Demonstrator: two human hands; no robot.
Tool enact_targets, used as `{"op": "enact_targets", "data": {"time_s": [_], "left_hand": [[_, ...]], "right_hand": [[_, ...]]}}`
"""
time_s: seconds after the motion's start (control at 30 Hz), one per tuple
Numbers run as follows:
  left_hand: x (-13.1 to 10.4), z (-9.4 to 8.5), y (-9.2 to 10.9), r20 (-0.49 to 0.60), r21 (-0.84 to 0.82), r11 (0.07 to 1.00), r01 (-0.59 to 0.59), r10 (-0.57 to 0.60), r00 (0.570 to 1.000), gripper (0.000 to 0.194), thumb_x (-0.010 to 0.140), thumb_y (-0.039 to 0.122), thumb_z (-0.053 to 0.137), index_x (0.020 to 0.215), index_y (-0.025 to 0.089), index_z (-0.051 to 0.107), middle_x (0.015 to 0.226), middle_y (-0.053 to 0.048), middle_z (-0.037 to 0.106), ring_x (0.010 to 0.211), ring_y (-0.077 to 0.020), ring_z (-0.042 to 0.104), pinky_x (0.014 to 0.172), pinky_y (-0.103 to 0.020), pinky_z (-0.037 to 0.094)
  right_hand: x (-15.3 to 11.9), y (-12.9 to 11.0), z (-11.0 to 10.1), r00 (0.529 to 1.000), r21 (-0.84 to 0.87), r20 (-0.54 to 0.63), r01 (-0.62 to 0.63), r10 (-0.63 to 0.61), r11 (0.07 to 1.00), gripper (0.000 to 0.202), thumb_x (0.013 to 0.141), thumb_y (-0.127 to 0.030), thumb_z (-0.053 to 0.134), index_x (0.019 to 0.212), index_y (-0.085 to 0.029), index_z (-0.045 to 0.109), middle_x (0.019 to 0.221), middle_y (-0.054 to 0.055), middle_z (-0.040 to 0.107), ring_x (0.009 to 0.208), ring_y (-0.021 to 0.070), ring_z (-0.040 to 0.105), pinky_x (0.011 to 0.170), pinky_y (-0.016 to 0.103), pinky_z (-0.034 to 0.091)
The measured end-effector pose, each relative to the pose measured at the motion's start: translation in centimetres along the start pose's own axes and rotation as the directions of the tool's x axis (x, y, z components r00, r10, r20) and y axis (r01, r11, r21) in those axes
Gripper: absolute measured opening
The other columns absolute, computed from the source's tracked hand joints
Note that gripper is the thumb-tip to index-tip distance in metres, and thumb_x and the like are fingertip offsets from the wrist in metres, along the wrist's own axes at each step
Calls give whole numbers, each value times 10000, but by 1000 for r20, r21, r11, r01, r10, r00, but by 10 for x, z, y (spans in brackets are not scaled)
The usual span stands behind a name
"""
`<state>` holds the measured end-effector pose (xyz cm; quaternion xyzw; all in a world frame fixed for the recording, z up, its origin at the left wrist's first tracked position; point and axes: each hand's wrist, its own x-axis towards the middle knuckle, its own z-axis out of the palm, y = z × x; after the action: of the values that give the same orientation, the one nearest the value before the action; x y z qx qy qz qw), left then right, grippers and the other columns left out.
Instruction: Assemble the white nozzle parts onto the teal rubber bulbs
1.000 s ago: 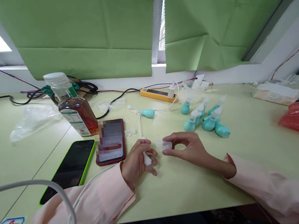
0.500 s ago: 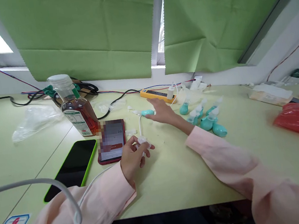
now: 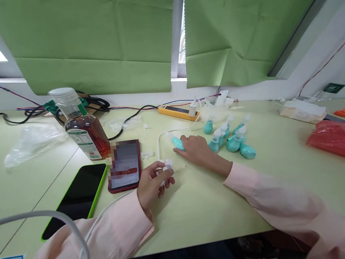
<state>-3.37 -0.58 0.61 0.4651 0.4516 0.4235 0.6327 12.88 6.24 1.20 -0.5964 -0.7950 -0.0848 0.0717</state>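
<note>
Teal glossy bulb with a translucent tip (image 3: 178,143) now sits grasped in the fingers of the right hand (image 3: 197,151), which were only reaching towards it moments ago. It lies beyond the fingers of the left hand (image 3: 150,185), which pinch small whitish plastic pieces (image 3: 168,163), so both hands are occupied.

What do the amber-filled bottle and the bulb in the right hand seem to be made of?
The bottle looks like clear, glossy plastic or glass; liquid shows through its smooth wall, which leaves both open. The bulb in the right hand seems to be soft rubber or silicone, judging by its opaque turquoise body with a slight sheen.
</note>
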Motion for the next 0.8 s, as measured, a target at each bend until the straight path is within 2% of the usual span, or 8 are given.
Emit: {"op": "enact_targets", "data": {"time_s": [0.13,0.3,0.37,0.47,0.57,0.63,0.7,0.8], "left_hand": [[2,0,-2,-19,107,993,-46,48,999,186,589,219,619,648,153,455,483,60,485,298,-8,270,288,-136,170],[2,-2,-2,-1,171,984,-51,52,999,208,647,288,589,755,119,535,519,30,495,310,-13,279,296,-151,181],[1,-1,-2,-15,162,986,-47,50,999,248,670,319,567,809,115,537,543,17,510,332,-24,300,297,-150,194],[0,1,-3,-16,161,986,-47,50,999,265,642,292,592,836,121,531,529,39,482,339,-24,299,298,-145,203],[1,3,-5,9,168,984,-67,66,998,251,584,255,632,782,130,542,502,68,429,328,-15,281,297,-145,197],[1,3,-7,17,185,979,-80,79,997,247,568,260,642,764,136,557,499,71,426,330,-16,280,300,-151,198],[0,4,-8,18,220,972,-83,81,997,241,573,266,640,767,137,576,497,67,430,341,-22,284,314,-159,203],[-2,4,-6,40,251,965,-73,65,997,227,600,275,618,775,133,589,499,59,430,357,-31,282,330,-171,193]], "right_hand": [[-21,0,9,998,-15,-61,28,-29,1000,449,812,-468,322,988,-100,510,735,157,593,739,279,552,631,368,390],[-41,26,-8,956,20,-247,170,-160,985,433,805,-397,384,1128,-111,418,1099,154,516,951,252,490,739,350,408],[-56,51,-22,839,18,-520,198,-160,980,324,781,-330,437,1047,-148,470,1000,116,568,960,234,481,796,356,387],[-78,93,-37,640,17,-762,-129,96,992,250,744,-318,469,938,-164,507,905,122,574,889,241,496,762,365,389],[-94,124,-31,747,7,-550,-443,374,896,323,737,-400,433,969,-192,514,932,137,568,916,280,484,663,370,405],[-100,135,-18,844,3,-206,-506,496,862,389,723,-444,423,1023,-207,495,910,119,586,849,297,524,597,388,410],[-103,142,-10,856,19,-2,-516,517,856,394,717,-450,421,1022,-215,503,864,97,605,771,288,555,565,384,415],[-107,145,-13,834,138,-130,-520,536,843,346,700,-414,462,979,-220,530,792,83,614,710,253,566,578,360,426]]}}
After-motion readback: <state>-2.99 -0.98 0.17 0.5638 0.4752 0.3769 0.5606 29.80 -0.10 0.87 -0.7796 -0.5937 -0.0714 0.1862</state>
